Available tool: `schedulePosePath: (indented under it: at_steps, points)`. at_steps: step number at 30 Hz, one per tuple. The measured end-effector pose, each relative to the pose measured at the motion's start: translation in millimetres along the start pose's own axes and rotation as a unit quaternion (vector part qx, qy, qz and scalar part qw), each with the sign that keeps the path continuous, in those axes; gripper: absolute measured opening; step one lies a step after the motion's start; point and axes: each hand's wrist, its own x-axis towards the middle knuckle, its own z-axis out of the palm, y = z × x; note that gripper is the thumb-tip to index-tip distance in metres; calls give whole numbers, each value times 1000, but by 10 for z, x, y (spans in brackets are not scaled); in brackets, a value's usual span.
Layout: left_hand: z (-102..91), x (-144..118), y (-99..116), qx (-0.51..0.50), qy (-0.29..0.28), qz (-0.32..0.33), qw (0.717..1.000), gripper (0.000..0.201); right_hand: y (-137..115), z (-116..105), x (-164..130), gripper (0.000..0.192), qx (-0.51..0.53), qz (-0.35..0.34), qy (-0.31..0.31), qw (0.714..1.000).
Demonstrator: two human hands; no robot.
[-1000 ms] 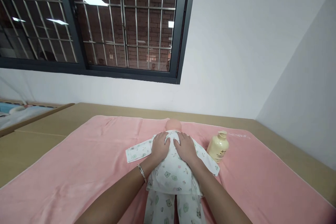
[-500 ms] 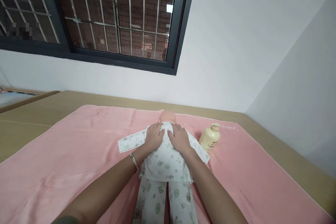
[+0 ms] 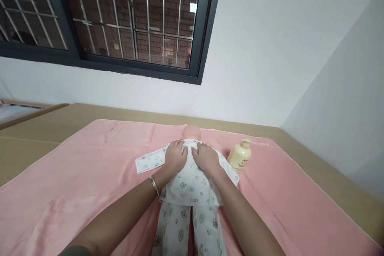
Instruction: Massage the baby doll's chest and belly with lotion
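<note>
A baby doll in white pyjamas with a green print lies stretched out, its smooth bald head pointing away from me. No face shows. My left hand rests on the left side of its upper torso near the shoulder, thumb apart and fingers laid over the cloth. Mirroring it, my right hand lies on the right side, thumb pointing inward. Neither hand grips anything. The left sleeve spreads out sideways flat; the right one is partly covered by my hand and forearm.
Under the doll is a pink blanket on a wooden surface. A cream pump bottle stands close to the right sleeve. A white wall and a barred window rise behind; a wooden rail is at far left.
Both hands stay on the doll's upper torso; their fingers look slightly more bent over the shoulders. Doll and bottle have kept their places.
</note>
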Motion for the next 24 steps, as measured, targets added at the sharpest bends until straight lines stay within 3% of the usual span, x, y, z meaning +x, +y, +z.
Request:
schedulePosePath:
  at_steps: [5,9,14,19,24]
  points:
    - [6,75,-39,-32,-35,28,998,36,167,68,113,56,51,-47,-12,998]
    - [-40,67,9,-28,-36,57,997,33,65,75,46,52,8,-46,17,999]
    - [-66,27,91,41,-40,24,998,27,-52,17,-37,49,-26,4,21,999]
    - [6,58,29,19,-43,5,999,35,155,38,85,52,59,-36,-7,998]
    - [44,70,-33,13,-29,66,997,34,168,96,106,54,48,-49,-2,998]
